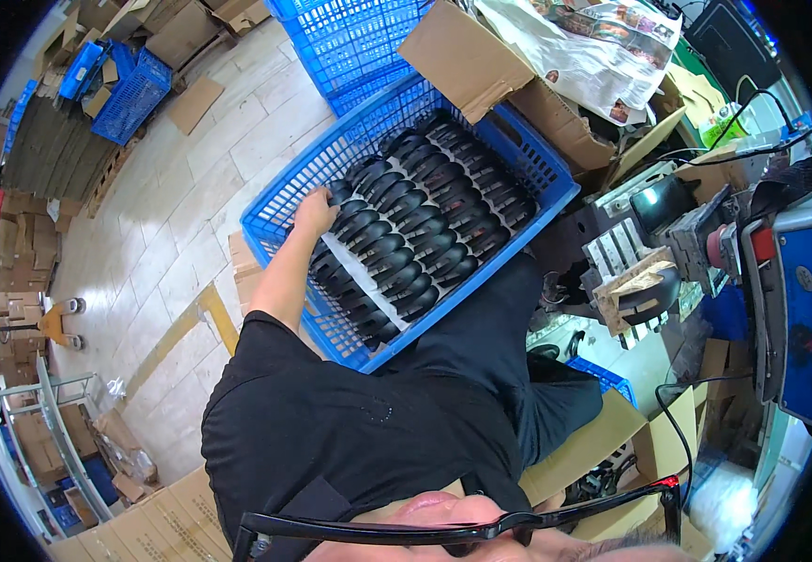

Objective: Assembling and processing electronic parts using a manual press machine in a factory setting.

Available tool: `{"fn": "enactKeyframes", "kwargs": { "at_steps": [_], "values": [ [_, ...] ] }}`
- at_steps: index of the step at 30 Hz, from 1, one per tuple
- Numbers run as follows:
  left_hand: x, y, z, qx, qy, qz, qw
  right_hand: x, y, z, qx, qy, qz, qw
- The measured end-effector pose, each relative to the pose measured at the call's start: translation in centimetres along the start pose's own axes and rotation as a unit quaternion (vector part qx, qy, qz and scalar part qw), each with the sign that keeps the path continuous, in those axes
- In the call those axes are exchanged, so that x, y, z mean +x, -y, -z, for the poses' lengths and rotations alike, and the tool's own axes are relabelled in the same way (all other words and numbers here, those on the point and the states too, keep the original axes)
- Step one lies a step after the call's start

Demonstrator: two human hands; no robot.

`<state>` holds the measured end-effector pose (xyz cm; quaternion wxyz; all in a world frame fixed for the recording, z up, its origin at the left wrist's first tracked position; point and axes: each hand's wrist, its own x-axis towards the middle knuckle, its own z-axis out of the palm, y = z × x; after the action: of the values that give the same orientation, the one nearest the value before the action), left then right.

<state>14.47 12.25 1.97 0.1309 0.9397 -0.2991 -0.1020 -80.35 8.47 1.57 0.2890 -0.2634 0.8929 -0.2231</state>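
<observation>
Blue crate [556,190], black parts [389,251] in rows; left hand [315,214] at left-side parts, can't tell finger grip; right hand unseen, can't tell.

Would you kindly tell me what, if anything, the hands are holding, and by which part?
The left hand is at a black piece in the blue plastic crate; whether and where it grips cannot be told. No right hand shows.

Blue lattice-patterned crate [469,275], black parts [409,203], white strip [361,273]
</observation>
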Motion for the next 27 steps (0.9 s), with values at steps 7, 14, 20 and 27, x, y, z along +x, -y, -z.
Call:
{"fn": "enactKeyframes", "kwargs": {
  "at_steps": [7, 14, 20, 27],
  "values": [
    [-0.6, -0.7, 0.5, -0.016, -0.020, 0.011, 1.000, -1.5, 1.0, 0.0, 0.003, -0.009, 0.001, 1.000],
    [0.2, 0.3, 0.2, -0.019, 0.047, -0.022, 0.998, -2.1, 1.4, 0.2, -0.002, -0.018, 0.000, 1.000],
    [1.0, 1.0, -1.3, -0.022, 0.000, -0.005, 1.000, -2.5, 1.7, 0.5, -0.007, -0.030, -0.002, 1.000],
    [1.3, 1.4, -2.2, -0.019, 0.026, 0.018, 0.999, -3.4, 2.2, 1.6, -0.029, -0.057, -0.001, 0.998]
  ]
}}
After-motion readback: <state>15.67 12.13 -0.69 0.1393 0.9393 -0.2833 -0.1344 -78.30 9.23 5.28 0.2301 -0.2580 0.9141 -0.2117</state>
